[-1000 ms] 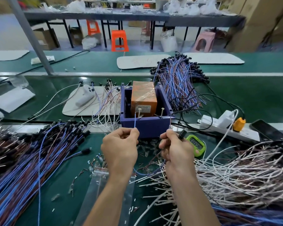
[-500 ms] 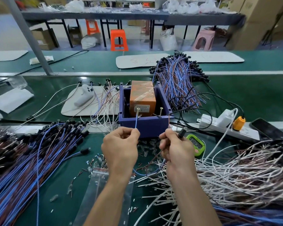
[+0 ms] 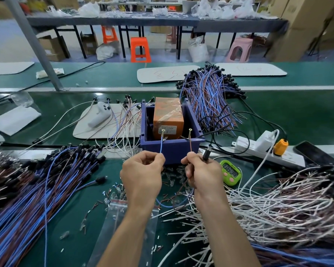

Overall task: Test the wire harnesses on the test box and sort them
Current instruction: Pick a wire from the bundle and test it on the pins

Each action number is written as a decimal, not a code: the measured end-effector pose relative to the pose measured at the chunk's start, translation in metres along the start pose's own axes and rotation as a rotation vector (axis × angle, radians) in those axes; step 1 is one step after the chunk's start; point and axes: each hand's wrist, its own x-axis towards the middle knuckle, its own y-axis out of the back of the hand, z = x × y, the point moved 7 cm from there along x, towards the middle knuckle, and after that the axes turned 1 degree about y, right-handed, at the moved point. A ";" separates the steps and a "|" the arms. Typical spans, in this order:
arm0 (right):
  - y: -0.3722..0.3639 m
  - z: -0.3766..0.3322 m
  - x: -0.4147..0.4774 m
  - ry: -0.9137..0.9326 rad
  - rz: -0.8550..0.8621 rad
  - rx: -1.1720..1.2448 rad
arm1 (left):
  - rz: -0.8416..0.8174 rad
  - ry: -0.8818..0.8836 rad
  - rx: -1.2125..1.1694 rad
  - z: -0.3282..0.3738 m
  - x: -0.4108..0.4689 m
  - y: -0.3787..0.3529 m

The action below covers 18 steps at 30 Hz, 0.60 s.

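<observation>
A blue wire (image 3: 161, 147) is pinched in the left hand (image 3: 143, 176), a brown wire (image 3: 190, 145) in the right hand (image 3: 202, 174), before the test box (image 3: 174, 152).

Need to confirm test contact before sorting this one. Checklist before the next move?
1. Grip of left hand on blue wire: ok.
2. Blue wire's tip up at left screw of the box: ok.
3. Grip of right hand on brown wire: ok.
4. Brown wire's tip up at right screw: ok.
5. Firm contact at both screws: cannot tell.
6. Pass signal at black plug: cannot tell.
</observation>
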 end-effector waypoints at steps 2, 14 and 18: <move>0.001 0.000 -0.001 -0.001 -0.004 0.006 | -0.008 0.002 -0.007 0.000 0.001 0.000; 0.009 0.000 -0.002 -0.008 0.053 0.038 | -0.025 0.047 -0.040 -0.004 0.001 0.001; 0.003 -0.004 0.000 -0.009 0.002 -0.001 | -0.035 0.039 -0.023 -0.003 0.000 0.000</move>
